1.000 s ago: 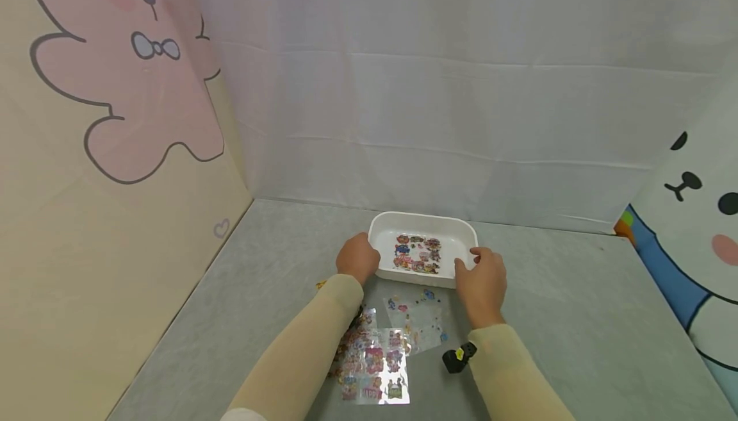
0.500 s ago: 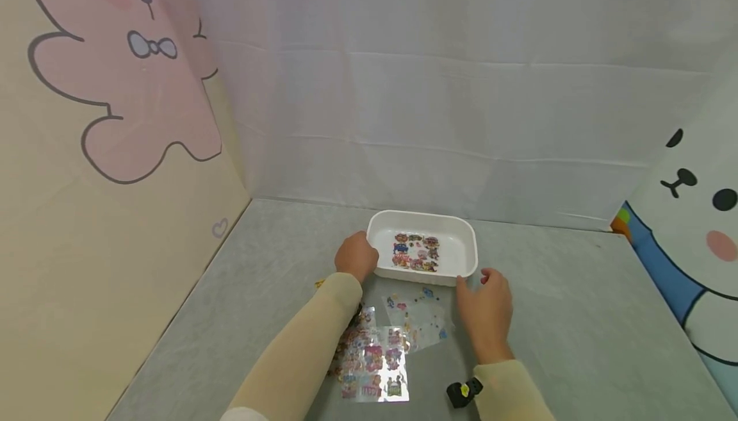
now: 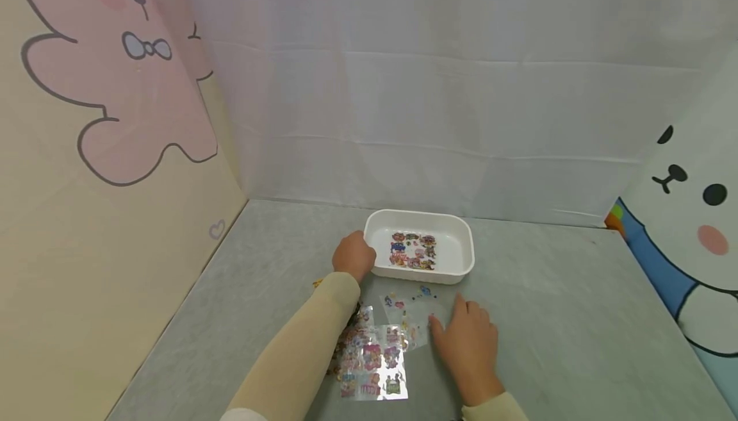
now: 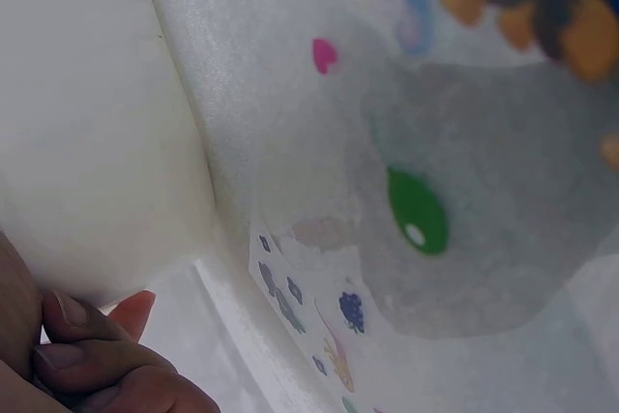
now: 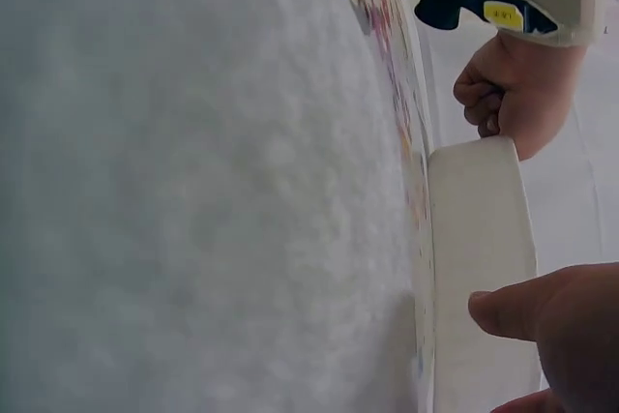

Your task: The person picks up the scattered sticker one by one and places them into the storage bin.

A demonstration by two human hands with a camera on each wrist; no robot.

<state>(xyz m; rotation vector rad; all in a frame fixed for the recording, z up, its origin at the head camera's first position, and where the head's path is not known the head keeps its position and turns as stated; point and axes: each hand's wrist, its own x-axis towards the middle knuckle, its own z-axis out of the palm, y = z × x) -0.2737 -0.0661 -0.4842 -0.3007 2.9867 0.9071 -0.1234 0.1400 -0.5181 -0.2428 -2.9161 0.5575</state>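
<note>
A white plastic tray (image 3: 423,276) stands near the back of the table, with a sheet of colourful cartoon stickers (image 3: 413,252) lying inside. My left hand (image 3: 353,256) grips the tray's left end, its fingers curled at the rim. In the right wrist view that same left hand (image 5: 522,94) shows at the tray's far end. In front of the tray lies a clear sticker sheet (image 3: 412,328) with small scattered pictures. My right hand (image 3: 469,350) hovers low at this sheet's right edge, thumb apart from loosely extended fingers, holding nothing.
Shiny sticker sheets (image 3: 375,370) overlap in a pile nearer to me, partly behind my left forearm (image 3: 296,350). A small yellow item (image 3: 318,283) peeks out beside the left sleeve. A white cloth wall (image 3: 426,120) rises behind the table (image 3: 576,318).
My right hand has let go of the tray's right end and come back towards me, down to the clear sticker sheet. The left hand stays at the tray.
</note>
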